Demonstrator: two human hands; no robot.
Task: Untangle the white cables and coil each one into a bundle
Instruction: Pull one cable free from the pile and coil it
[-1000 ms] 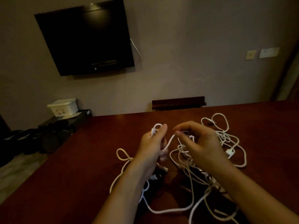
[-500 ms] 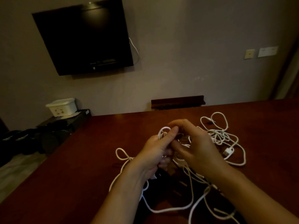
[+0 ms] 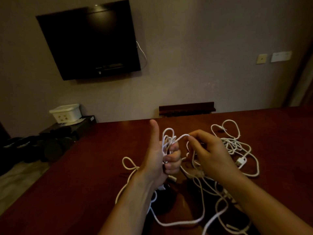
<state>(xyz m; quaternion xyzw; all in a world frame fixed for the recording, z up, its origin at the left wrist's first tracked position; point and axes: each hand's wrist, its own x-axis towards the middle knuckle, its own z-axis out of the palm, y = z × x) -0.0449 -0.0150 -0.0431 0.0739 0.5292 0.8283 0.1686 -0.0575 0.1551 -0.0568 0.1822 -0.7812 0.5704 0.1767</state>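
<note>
Left thumb has lifted off the coil; a new strand now arcs across to the right hand.

The left hand [image 3: 156, 160], thumb up, grips loops of cable [image 3: 167, 138] in curled fingers; the right hand [image 3: 210, 155] pinches the strand [image 3: 182, 136] feeding it. The loose tangle [image 3: 235, 145] lies toward the bench's [image 3: 84, 184] far right edge. With no thumb pinning them, a snagging pull could spill the gathered loops.

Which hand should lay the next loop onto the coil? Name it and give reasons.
Right. The right hand pinches the free strand leading to the coil; the left hand grips that coil, thumb raised.
</note>
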